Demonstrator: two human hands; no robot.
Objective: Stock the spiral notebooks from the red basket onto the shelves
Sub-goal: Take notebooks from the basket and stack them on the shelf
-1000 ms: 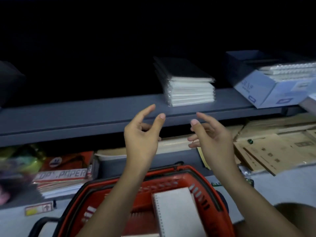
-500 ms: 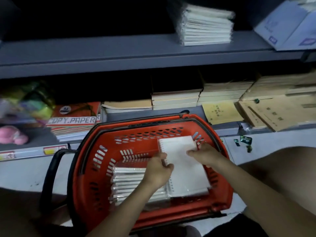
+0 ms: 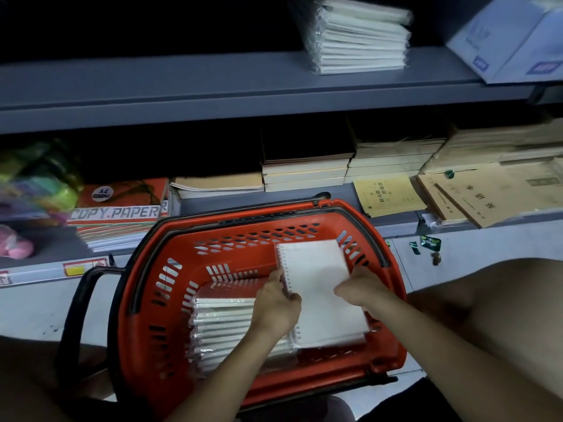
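A red basket [image 3: 170,287] with black handles stands on the floor below the shelves. Inside it, a white spiral notebook [image 3: 316,266] tops a pile on the right. My left hand [image 3: 278,303] grips its spiral edge, and my right hand [image 3: 358,289] grips its right side. More wrapped notebooks [image 3: 222,324] lie stacked in the basket's left part. On the grey upper shelf [image 3: 182,83] sits a stack of wrapped spiral notebooks [image 3: 359,38].
A blue-white carton [image 3: 511,47] sits at the upper shelf's right end. The lower shelf holds copy paper [image 3: 118,208], notebook stacks [image 3: 304,172] and brown exercise books [image 3: 493,193]. Small scraps [image 3: 426,245] lie on the floor. My bare knee [image 3: 502,300] is right of the basket.
Both hands came down from the upper shelf into the basket and took hold of the top spiral notebook. My view tilted down toward the basket.
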